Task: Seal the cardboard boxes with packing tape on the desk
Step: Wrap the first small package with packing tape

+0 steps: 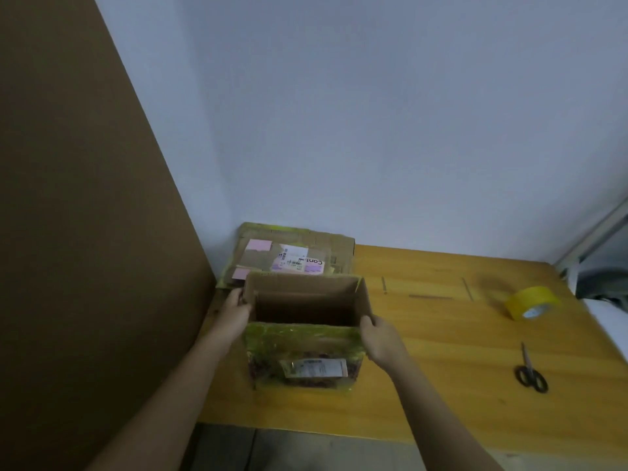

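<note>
The fingers of the left hand (234,309) curl over the top left edge of the open box (307,329), and the fingers of the right hand (380,339) wrap its near right corner, so both hands grip the cardboard and hold nothing else. The box stands upright at the near left of the tabletop (441,351), mouth up, with its inside dark and apparently empty.

The step in hand looks like squaring and placing the box before its flaps are folded. It would go best with the walls pressed evenly from both sides, so that the mouth stays rectangular and the seam meets cleanly for taping.

The cardboard is plain brown and matt inside; outside it is wrapped in old glossy yellowish tape, wrinkled, with a paper label on the near face. Behind it, touching or nearly so, lies a flattened box (292,254) with pink and white labels. Well apart to the right rest the tape roll (531,302), a smooth yellow ring, and black-handled scissors (530,370). The wood is varnished orange.
</note>
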{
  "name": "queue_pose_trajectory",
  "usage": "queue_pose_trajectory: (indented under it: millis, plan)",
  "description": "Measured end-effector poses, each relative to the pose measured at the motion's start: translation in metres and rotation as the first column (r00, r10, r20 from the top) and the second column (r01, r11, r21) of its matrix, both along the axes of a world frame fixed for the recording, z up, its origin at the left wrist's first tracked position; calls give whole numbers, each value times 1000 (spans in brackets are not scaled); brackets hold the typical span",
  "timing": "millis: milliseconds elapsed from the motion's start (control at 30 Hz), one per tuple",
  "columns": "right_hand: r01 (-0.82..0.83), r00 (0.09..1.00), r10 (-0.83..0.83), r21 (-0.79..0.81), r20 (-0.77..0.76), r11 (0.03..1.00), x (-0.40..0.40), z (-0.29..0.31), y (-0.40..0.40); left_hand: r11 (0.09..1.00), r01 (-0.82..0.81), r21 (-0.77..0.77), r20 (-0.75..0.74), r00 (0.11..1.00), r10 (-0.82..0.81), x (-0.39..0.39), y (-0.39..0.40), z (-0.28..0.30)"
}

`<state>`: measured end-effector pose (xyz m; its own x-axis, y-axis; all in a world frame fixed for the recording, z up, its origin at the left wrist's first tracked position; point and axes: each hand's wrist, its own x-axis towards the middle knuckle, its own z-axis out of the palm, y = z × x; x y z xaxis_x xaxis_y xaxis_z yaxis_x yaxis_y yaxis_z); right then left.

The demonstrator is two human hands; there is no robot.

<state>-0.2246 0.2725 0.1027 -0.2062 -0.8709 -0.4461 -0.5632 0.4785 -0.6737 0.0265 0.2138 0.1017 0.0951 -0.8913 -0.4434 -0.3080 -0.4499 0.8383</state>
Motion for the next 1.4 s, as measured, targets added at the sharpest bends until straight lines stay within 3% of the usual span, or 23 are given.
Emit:
queue_pose_trajectory:
  millis: [200, 267, 367, 433, 500, 567, 667, 733, 833, 933, 1200, 1400]
  plan:
    - [9, 1000, -9, 9, -15, 1000, 5, -6, 4, 999, 18, -33, 27, 999, -18, 5, 6, -8]
    - [-12, 988, -11, -150, -152, 989, 0, -11, 3, 998, 31, -50, 35, 999, -29, 3, 9, -8]
    - [-279, 905, 51, -499, -422, 820, -2, -2, -16, 996, 48, -80, 28, 999, -46, 2, 15, -13]
    - [-484, 795, 163, -449, -584, 751, -3, 3, -46, 995, 57, -85, 25, 998, -55, 3, 17, -14]
    - [-594, 692, 308, -273, -653, 756, -2, 7, -74, 996, 54, -76, 11, 999, -53, 4, 16, -15]
    - [-618, 651, 412, -130, -637, 776, 3, 12, -88, 995, 59, -81, 0, 998, -59, 5, 16, -16]
    - [-498, 818, 409, -143, -405, 855, 14, 18, -91, 995, 43, -85, -16, 999, -45, 7, 15, -21]
    - [-528, 827, 474, -126, -302, 840, 21, 17, -88, 996, 32, -82, -26, 999, -34, 7, 14, -23]
    - [-586, 745, 494, -86, -448, 805, 27, 12, -90, 996, 22, -91, -18, 1000, -24, 6, 13, -24]
    - [-563, 737, 416, -144, -532, 814, 36, 8, -99, 993, 29, -113, -37, 999, -33, 6, 11, -26]
    - [-486, 781, 379, -101, -497, 868, 48, -7, -139, 995, 27, -91, -69, 997, -34, 17, 12, -19]
    - [-470, 809, 386, -92, -443, 878, 47, -10, -150, 994, 80, -73, -180, 979, -92, 14, 8, -19]
